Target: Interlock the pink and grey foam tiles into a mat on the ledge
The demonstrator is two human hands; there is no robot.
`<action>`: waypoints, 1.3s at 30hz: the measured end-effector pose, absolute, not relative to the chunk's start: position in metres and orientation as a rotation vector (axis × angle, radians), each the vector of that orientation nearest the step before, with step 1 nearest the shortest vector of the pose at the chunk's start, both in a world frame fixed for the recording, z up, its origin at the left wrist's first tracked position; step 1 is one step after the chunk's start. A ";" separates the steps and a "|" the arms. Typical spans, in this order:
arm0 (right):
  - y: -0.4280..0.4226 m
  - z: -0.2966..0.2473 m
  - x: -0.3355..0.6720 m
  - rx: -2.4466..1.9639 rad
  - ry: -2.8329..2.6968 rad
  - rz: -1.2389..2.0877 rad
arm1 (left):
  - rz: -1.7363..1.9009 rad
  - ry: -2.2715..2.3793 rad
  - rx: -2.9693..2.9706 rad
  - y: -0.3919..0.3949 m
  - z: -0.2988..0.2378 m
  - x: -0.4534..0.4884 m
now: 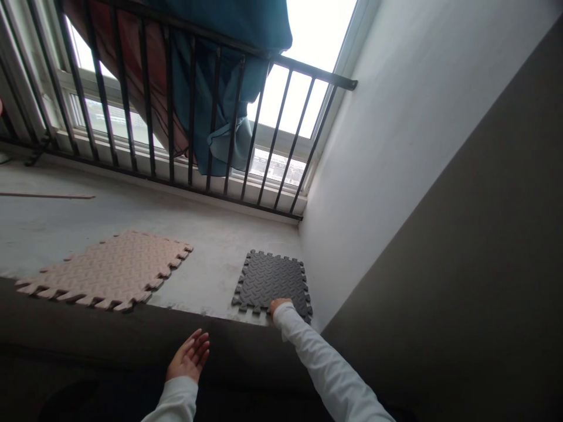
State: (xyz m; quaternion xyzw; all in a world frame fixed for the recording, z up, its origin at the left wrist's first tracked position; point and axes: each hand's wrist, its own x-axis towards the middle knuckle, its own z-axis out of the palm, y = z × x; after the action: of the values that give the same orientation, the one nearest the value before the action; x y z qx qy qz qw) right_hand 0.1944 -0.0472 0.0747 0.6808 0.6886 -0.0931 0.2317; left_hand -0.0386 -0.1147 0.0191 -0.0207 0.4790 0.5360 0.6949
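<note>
A dark grey interlocking foam mat tile (268, 278) with a raised tread pattern lies on the pale ledge, close to the wall corner. At its near edge my right hand (280, 305) is closed, fingers curled on the rim and partly hidden by the hand itself. My left hand (189, 354) hangs in front of the ledge with palm turned up, fingers loosely stretched and nothing in it. Left of the dark tile, a larger beige foam mat (114, 266) of the same jigsaw kind rests on the ledge, its front teeth reaching the edge.
Black metal railing (191, 117) runs along the window behind the ledge (206, 269). Blue cloth (229, 105) and reddish cloth (145, 64) hang there. A thin brown stick (48, 196) lies far left. The white wall (365, 176) bounds the right side.
</note>
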 end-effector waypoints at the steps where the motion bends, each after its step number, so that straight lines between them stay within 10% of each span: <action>1: -0.043 0.076 0.189 1.882 1.879 -0.270 | 1.195 1.070 -0.048 -0.115 0.019 -0.039; 39: 0.024 0.054 0.139 2.190 1.973 -0.521 | 1.221 1.155 -0.030 -0.118 0.023 -0.048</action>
State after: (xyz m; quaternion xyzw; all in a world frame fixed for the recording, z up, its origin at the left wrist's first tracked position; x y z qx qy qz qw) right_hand 0.1390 0.0242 0.0535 0.7296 0.6573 -0.1735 0.0740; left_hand -0.0481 -0.1176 0.0227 -0.0131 0.5120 0.5412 0.6669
